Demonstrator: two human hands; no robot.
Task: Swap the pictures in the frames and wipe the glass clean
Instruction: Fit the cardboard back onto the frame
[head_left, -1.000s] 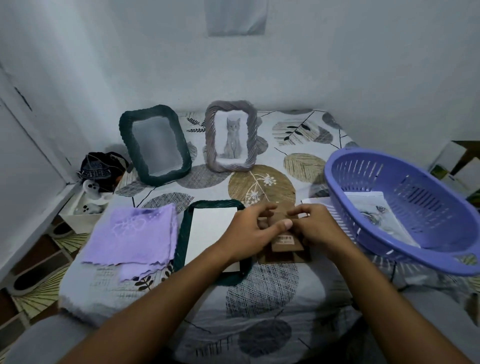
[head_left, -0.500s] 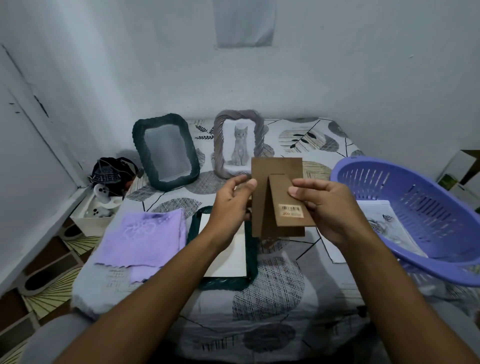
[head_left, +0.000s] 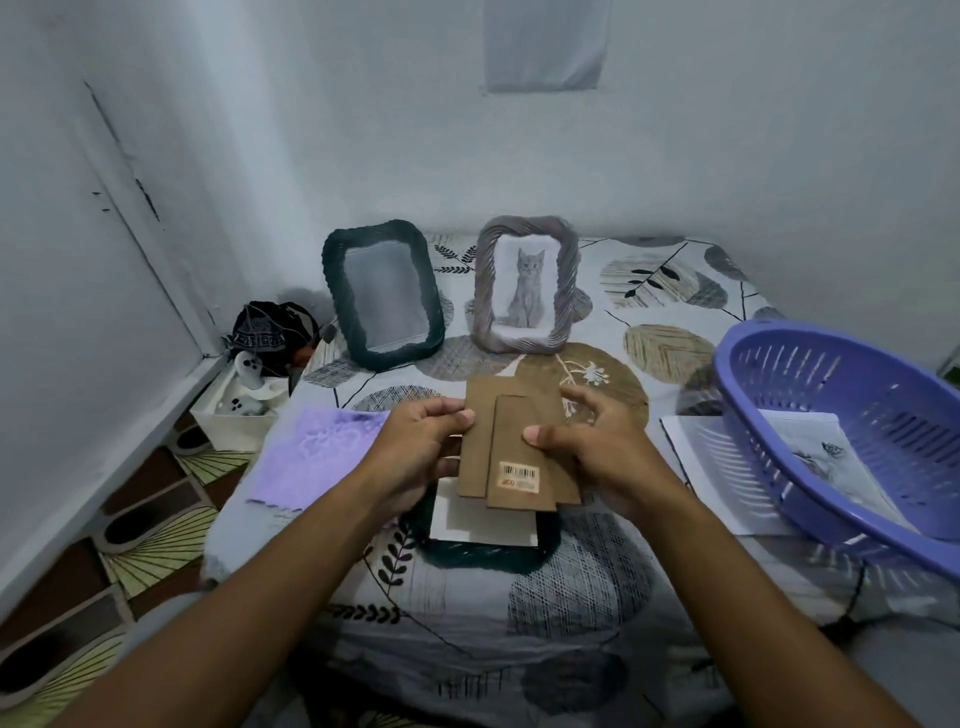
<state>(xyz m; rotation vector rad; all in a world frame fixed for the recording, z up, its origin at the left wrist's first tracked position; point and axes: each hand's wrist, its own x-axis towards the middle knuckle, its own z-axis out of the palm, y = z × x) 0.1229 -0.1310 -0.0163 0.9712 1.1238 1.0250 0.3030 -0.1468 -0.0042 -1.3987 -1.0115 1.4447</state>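
Observation:
Both my hands hold a brown cardboard frame backing (head_left: 514, 441) with a stand flap and a barcode sticker, lifted above a dark green frame (head_left: 488, 551) that lies face down with a white sheet in it. My left hand (head_left: 415, 447) pinches the backing's left edge and my right hand (head_left: 597, 441) grips its right side, thumb on the flap. At the back stand a dark green frame (head_left: 382, 293) with a blank grey pane and a grey twisted frame (head_left: 527, 286) showing a cat picture. A purple cloth (head_left: 317, 457) lies left of my hands.
A purple plastic basket (head_left: 852, 426) with printed sheets (head_left: 810, 457) in and under it sits at the right on the patterned bedspread (head_left: 571, 597). A white box (head_left: 234, 410) with small items and a dark cap (head_left: 270, 332) sit by the left wall.
My hands picked the backing up off the bed, raised it upright, and have now tilted and lowered it over the face-down green frame.

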